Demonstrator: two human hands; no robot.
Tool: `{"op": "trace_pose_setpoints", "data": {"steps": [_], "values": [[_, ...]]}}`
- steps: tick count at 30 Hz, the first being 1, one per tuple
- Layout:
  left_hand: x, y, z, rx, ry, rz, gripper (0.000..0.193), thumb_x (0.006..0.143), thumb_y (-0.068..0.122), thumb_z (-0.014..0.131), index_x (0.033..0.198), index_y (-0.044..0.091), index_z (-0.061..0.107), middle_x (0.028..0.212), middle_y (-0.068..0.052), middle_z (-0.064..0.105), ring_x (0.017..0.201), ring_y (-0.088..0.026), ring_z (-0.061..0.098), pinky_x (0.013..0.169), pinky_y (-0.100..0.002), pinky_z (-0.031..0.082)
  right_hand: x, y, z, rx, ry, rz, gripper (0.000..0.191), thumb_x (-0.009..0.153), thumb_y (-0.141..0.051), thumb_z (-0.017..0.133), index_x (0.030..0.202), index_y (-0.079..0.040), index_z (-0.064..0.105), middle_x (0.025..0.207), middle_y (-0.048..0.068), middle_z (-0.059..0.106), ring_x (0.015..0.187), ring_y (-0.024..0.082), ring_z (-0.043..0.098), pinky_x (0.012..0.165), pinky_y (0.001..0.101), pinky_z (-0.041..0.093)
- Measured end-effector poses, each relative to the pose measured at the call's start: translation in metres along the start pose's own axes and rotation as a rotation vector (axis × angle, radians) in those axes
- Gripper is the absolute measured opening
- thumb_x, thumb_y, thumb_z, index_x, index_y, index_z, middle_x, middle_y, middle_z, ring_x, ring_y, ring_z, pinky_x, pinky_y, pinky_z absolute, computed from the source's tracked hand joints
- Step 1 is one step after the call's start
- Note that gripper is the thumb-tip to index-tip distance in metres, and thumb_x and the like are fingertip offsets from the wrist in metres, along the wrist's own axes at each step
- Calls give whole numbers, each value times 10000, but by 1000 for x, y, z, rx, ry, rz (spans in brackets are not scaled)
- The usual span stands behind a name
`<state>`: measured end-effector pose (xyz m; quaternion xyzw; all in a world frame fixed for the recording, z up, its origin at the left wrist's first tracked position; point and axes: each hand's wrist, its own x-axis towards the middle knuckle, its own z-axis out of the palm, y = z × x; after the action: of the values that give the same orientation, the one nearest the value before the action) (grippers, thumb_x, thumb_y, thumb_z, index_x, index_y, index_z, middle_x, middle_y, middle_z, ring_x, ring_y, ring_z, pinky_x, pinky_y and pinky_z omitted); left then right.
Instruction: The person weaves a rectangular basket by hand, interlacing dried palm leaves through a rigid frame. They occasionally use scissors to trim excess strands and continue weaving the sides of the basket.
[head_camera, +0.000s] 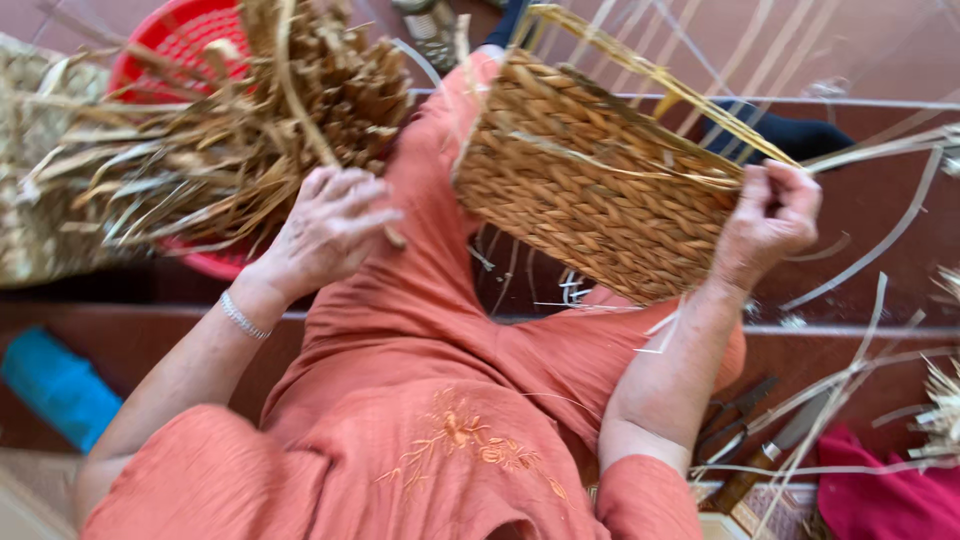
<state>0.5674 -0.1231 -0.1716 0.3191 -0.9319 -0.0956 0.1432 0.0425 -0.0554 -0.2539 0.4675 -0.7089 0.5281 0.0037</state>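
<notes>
A half-woven straw basket (590, 185) rests tilted on my lap, its open rim with loose upright strands facing away. My right hand (770, 220) grips the basket's right edge, fingers closed on a strand at the rim. My left hand (330, 230) reaches left into a bundle of dried straw strips (230, 130) and closes around a few of them. I wear an orange dress with embroidery and a silver bracelet on the left wrist.
A red plastic basket (175, 40) lies under the straw bundle. At far left sits a woven mat or bag (30, 160), with a blue object (55, 385) below it. Scissors and a knife (745, 430) lie at lower right by a magenta cloth (880, 495). Loose strips litter the red tiled steps.
</notes>
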Motion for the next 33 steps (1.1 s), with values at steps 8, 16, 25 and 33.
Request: {"op": "trace_pose_setpoints", "data": {"steps": [8, 16, 25, 33], "values": [[70, 33, 32, -419, 15, -149, 118, 985, 18, 707, 1088, 60, 667, 1050, -69, 654, 1009, -291, 648, 911, -426, 519, 1, -29, -19, -3, 16, 0, 117, 976, -10, 831, 1004, -43, 722, 919, 24, 639, 763, 90, 610, 665, 251, 506], [234, 126, 90, -619, 246, 267, 149, 988, 31, 739, 1105, 30, 647, 1043, -136, 584, 923, -315, 636, 791, -404, 558, 4, -52, -36, -49, -84, -122, 133, 950, 46, 793, 1014, -37, 710, 1103, 62, 763, 970, 186, 703, 844, 314, 596], [324, 191, 185, -406, 278, 294, 81, 857, 126, 720, 929, 124, 682, 948, -52, 582, 991, -257, 541, 858, -410, 398, 11, -31, -55, -74, -183, -128, 180, 866, 45, 808, 975, -44, 695, 1200, 110, 744, 1067, 267, 693, 926, 364, 566], [324, 196, 194, -228, 296, 411, 138, 855, 152, 713, 982, 110, 679, 1008, -65, 550, 1047, -249, 525, 898, -399, 405, 13, -20, -46, -77, -56, -99, 138, 930, 23, 809, 1001, -46, 713, 974, 76, 738, 884, 230, 701, 790, 348, 575]]}}
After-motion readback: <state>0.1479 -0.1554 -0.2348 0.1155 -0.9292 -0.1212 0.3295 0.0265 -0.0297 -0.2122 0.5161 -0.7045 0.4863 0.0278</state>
